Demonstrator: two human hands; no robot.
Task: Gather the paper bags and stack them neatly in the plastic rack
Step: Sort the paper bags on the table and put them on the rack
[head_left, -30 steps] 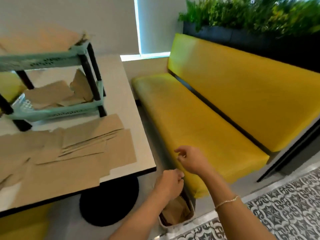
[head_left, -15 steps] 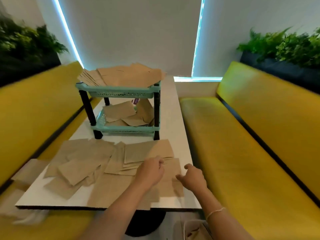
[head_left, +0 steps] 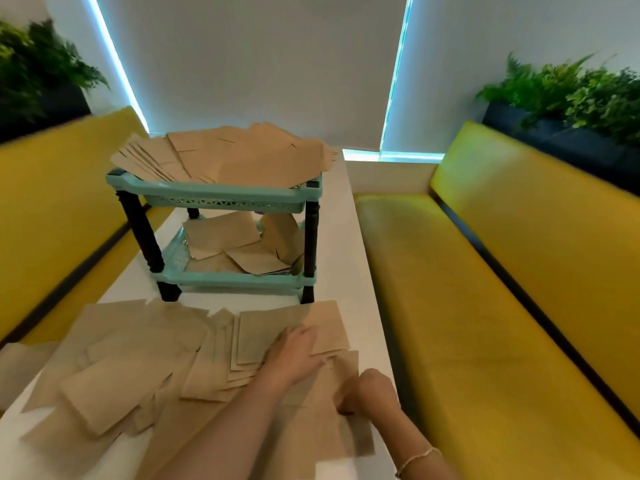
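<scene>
Paper bags (head_left: pixel 145 386) lie scattered flat across the near end of our white table (head_left: pixel 367 327), overlapping one another, some fanned in a loose pile near the middle. Beginning with the largest things: yellow benches flank the table, one on the left (head_left: pixel 52 216) and one on the right (head_left: pixel 519 271), with green plants (head_left: pixel 571 95) above the right backrest and more plants at the far left.

On the far half of the table stands the plastic rack (head_left: pixel 225 199), two mint-green shelves on dark posts. Its top shelf carries a spread of bags (head_left: pixel 242 157) hanging past the edges; its bottom shelf holds a few more bags (head_left: pixel 242 247), lying crooked and partly propped up.

Closer to us, our left hand (head_left: pixel 298 355) rests flat on the fanned pile (head_left: pixel 256 344) just in front of the rack, fingers extended and pressing on the top bag rather than curling round it. Our right hand (head_left: pixel 370 393) sits near the right edge of the table, fingers curled down onto a bag (head_left: pixel 349 441) lying there; we cannot tell whether it has actually pinched the paper. A thin bracelet (head_left: pixel 415 459) circles the right wrist.
</scene>
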